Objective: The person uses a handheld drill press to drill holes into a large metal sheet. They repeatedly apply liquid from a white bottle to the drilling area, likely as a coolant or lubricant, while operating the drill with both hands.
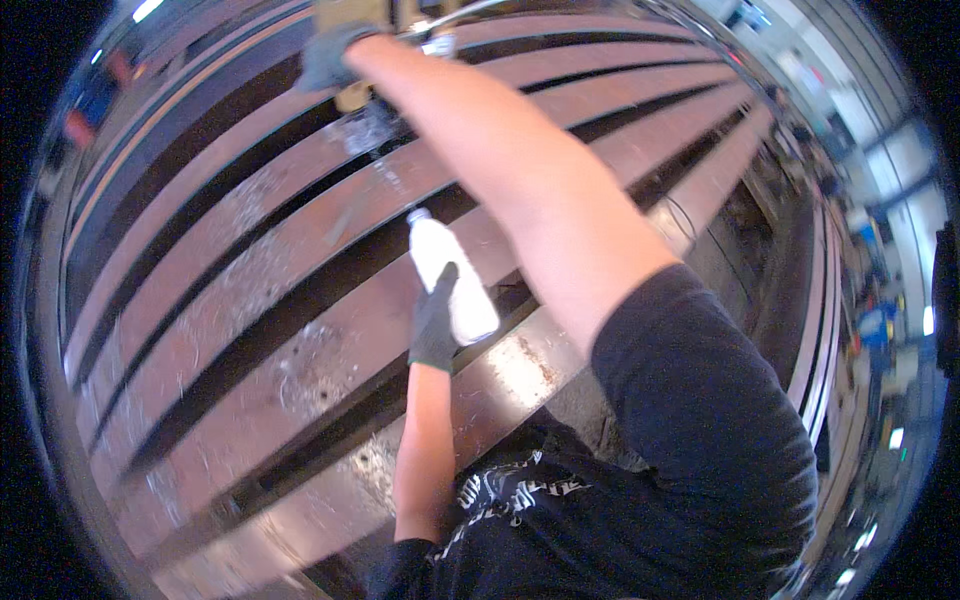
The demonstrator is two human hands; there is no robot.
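Note:
My left hand, in a dark grey glove, is closed round a white squeeze bottle. The bottle is tilted, its narrow tip pointing up and away from me. Beyond that tip, a pale wet streak leads to a shiny, blurred patch on a brown metal beam. My right arm stretches across to the far left, where my gloved right hand is at a yellowish-brown machine. Blur and the frame's edge hide its fingers and what they touch.
Several long brown metal beams run side by side beneath my arms, with dark gaps between them. The nearest beam has a bright, worn patch. Pale metal lengths lie along the right side. Farther off is a cluttered workshop floor.

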